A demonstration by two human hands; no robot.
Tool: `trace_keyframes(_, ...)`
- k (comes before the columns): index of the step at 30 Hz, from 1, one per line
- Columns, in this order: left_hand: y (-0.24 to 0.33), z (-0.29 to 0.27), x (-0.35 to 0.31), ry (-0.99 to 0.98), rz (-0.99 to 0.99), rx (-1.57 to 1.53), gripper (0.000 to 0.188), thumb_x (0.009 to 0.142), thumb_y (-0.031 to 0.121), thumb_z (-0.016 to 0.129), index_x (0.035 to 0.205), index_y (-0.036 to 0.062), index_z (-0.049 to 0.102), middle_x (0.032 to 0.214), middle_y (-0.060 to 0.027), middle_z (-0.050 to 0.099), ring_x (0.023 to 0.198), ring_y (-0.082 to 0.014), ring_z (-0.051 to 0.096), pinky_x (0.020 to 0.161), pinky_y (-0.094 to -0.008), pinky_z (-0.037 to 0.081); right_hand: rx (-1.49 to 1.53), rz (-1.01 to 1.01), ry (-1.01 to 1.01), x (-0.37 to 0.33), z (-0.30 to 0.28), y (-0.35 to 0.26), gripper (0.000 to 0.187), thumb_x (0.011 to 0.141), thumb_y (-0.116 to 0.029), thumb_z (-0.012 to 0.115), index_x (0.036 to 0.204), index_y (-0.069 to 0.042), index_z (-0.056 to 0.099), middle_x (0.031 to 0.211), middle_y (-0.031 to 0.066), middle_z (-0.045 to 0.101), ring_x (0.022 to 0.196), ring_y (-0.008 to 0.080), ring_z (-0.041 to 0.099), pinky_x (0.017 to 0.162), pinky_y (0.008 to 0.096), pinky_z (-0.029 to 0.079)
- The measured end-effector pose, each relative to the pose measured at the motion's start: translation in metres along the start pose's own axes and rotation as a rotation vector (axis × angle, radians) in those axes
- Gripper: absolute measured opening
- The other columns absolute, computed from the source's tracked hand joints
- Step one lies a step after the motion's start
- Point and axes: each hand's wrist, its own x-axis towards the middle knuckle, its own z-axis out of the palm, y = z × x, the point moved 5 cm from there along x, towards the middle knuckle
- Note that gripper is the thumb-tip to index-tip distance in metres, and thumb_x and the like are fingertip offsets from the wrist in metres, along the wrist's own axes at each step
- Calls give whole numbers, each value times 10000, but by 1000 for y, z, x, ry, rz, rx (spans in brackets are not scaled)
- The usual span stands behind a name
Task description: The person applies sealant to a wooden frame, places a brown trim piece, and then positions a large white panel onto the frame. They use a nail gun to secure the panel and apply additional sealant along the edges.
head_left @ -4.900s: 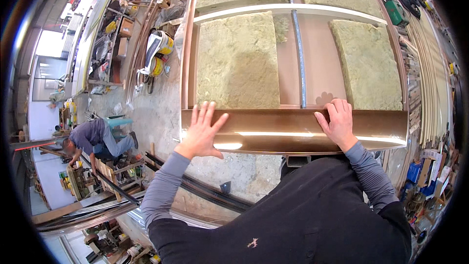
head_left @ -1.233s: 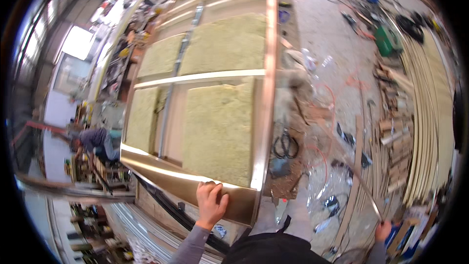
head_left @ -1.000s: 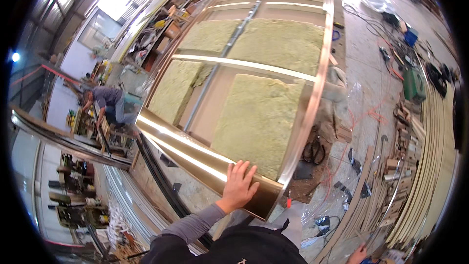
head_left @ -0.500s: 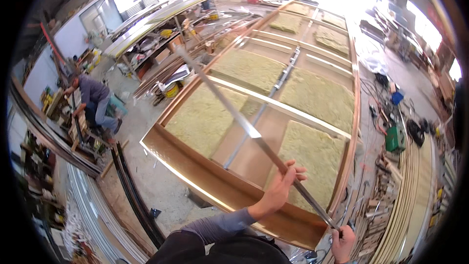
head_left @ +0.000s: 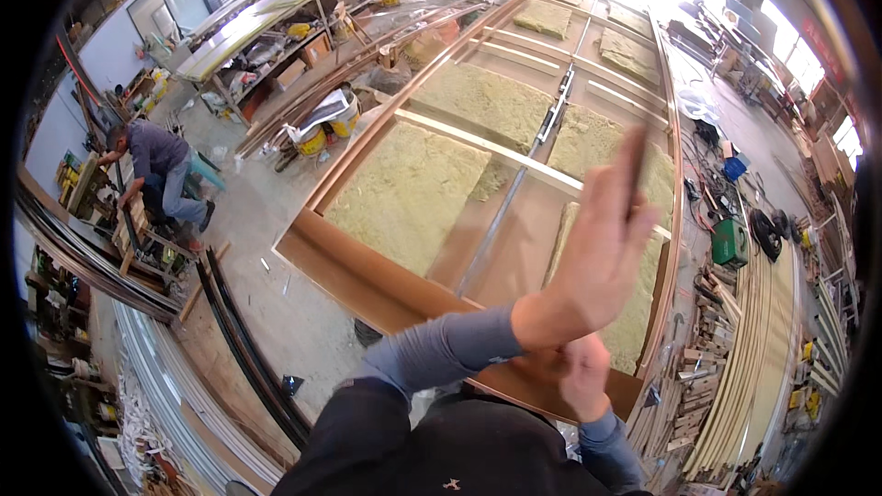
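A long narrow metal bar (head_left: 634, 165) points up and away, foreshortened and blurred, over the right side of a large copper-edged panel (head_left: 340, 262). My left hand (head_left: 588, 262) is raised against it, fingers stretched upward along the bar, which passes between fingers and thumb. Lower and nearer, my right hand (head_left: 585, 377) is closed in a fist at what looks like the bar's near end; motion blur and my left wrist partly hide it. Beneath the hands, the panel holds yellowish wool slabs (head_left: 404, 197), pale cross strips (head_left: 478, 149) and a central metal rod (head_left: 501, 211).
At left a person (head_left: 165, 165) bends over a workbench. Dark long profiles (head_left: 243, 349) lie on the floor nearby. To the right are a green machine (head_left: 730, 242), cables, wood offcuts (head_left: 694, 404) and stacked long strips (head_left: 749, 358). A long table (head_left: 276, 23) stands at far left.
The bar has swung from pointing far left across the panel to pointing up and right. My left hand has risen rightward; my right hand has moved left and up, closer to it.
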Motion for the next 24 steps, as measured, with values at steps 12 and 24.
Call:
trace_keyframes(12, -140, -108, -102, -882, 219, 953, 329, 920, 427, 779, 915, 121, 658, 677, -73, 658, 681, -320, 702, 611, -444, 543, -1218, -230, -39, 17, -141, 7, 694, 963, -532, 728, 1416, -20, 608, 1405, 214, 597, 1426, 401, 488, 1229, 588, 338)
trace_keyframes(24, -148, -265, -129, -465, 218, 1180, 267, 909, 311, 813, 1010, 121, 655, 1048, -85, 625, 1070, -300, 622, 963, -437, 495, -647, 117, -73, -27, -49, 111, 268, 881, -316, 847, 888, -74, 732, 765, 105, 662, 707, 309, 639, 654, 428, 489)
